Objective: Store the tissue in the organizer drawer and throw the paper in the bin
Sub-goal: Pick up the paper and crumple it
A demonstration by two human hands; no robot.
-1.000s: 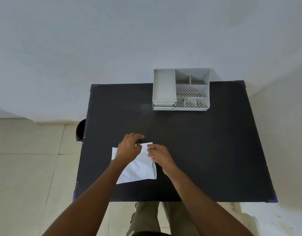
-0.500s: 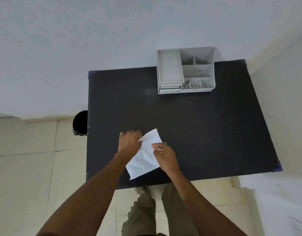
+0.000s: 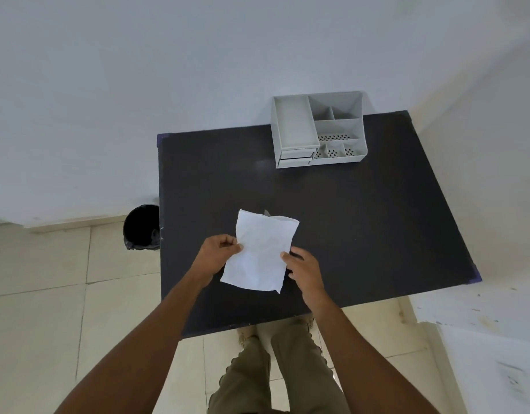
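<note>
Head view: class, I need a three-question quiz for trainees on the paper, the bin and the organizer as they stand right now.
1. True or false: both hands hold the white paper.
2. Which side of the black table is the bin on, the person's left or right?
3. Multiple choice: the grey organizer stands (A) at the table's far edge, (B) on the floor, (C) in the bin.

Key:
1. True: left hand and right hand grip opposite edges.
2. Left, on the floor.
3. A.
</note>
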